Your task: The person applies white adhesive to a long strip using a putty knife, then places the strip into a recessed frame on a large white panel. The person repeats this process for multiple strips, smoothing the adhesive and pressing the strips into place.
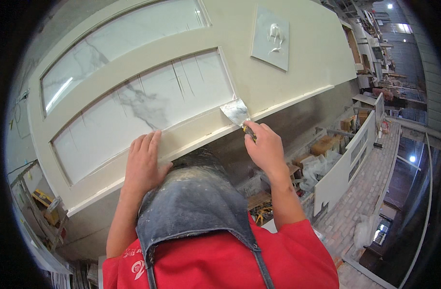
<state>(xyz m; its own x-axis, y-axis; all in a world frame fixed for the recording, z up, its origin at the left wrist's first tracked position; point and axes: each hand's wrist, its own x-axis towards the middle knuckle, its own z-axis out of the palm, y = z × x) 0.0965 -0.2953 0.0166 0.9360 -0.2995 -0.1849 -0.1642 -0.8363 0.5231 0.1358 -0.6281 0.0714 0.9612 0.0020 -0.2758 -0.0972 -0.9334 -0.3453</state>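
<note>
My right hand (266,147) is closed round the handle of a putty knife (235,112). Its wide metal blade lies at the near edge of a cream-coloured panel (307,50), beside the corner of a recessed white, grey-veined inset (162,94). Farther left, my left hand (143,161) lies with outstretched fingers on the panel's near rail, holding nothing. Thin dark streaks run across the inset. On the panel's far part, a flat grey board (270,38) carries smears of white paste.
A second veined inset (119,48) sits beyond the first. A pale strip (297,99) runs along the panel's near edge. At right stand a white board with cut-outs (346,164), crumpled plastic (321,168) and boxes (326,144). A yellow tool case (44,200) is at far left.
</note>
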